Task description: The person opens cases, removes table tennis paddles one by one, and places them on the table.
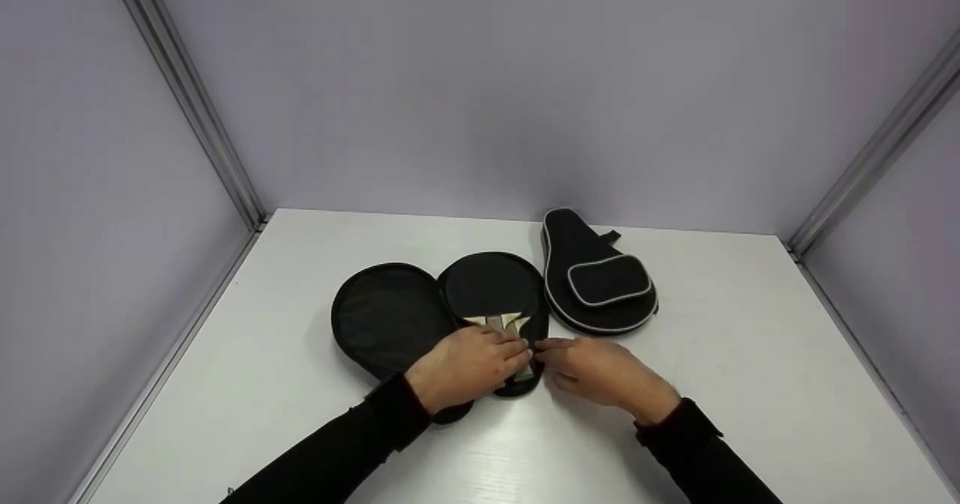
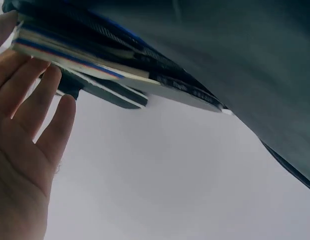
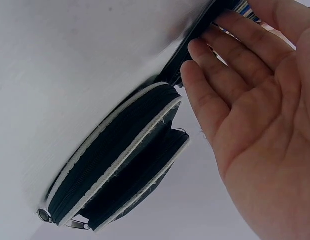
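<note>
A table tennis paddle [image 1: 489,285] with a black face and a pale wooden handle lies in one half of an unzipped black paddle case [image 1: 390,313]. The case is spread flat, its other half folded out to the left. My left hand [image 1: 466,360] rests over the paddle's handle with fairly straight fingers, covering part of it; in the left wrist view the handle's striped edge [image 2: 70,61] shows by the fingertips. At the right rim of the case, my right hand [image 1: 596,373] touches with extended fingers. In the right wrist view its palm [image 3: 264,120] holds nothing.
A second black paddle case [image 1: 559,294] with white piping and a front pocket lies to the right, closed, near the back edge of the white table [image 1: 720,316]. Its zipper pulls [image 3: 43,215] show in the right wrist view. Pale walls [image 1: 480,99] enclose the table.
</note>
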Demonstrator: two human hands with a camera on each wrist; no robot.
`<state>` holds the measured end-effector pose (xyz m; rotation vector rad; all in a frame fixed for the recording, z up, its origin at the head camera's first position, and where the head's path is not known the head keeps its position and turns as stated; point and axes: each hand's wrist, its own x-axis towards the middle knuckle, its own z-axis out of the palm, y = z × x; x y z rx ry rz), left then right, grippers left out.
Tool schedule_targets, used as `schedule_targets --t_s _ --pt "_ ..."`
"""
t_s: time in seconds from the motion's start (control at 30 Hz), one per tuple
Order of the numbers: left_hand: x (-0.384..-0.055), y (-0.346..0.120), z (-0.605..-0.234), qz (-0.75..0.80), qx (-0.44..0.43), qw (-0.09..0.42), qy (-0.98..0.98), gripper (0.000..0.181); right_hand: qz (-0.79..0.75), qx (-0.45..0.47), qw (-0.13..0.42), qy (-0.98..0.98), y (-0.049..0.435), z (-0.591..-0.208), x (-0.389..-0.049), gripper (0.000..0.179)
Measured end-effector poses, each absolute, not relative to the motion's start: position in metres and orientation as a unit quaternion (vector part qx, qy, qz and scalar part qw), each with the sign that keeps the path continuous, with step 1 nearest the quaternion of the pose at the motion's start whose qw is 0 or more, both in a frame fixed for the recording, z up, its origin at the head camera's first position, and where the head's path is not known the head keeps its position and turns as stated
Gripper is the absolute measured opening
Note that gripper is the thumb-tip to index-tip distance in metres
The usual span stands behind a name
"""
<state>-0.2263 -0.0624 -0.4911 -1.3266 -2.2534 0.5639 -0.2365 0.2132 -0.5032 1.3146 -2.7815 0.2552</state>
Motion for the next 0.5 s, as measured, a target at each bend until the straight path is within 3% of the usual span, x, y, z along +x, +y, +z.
schedule_targets --t_s 0.5 --pt "-0.225 -0.048 -0.498 0.224 -0.462 0.241 -0.824 0.035 0.091 0.430 0.042 -0.897 0.215 -0.502 -0.235 0.021"
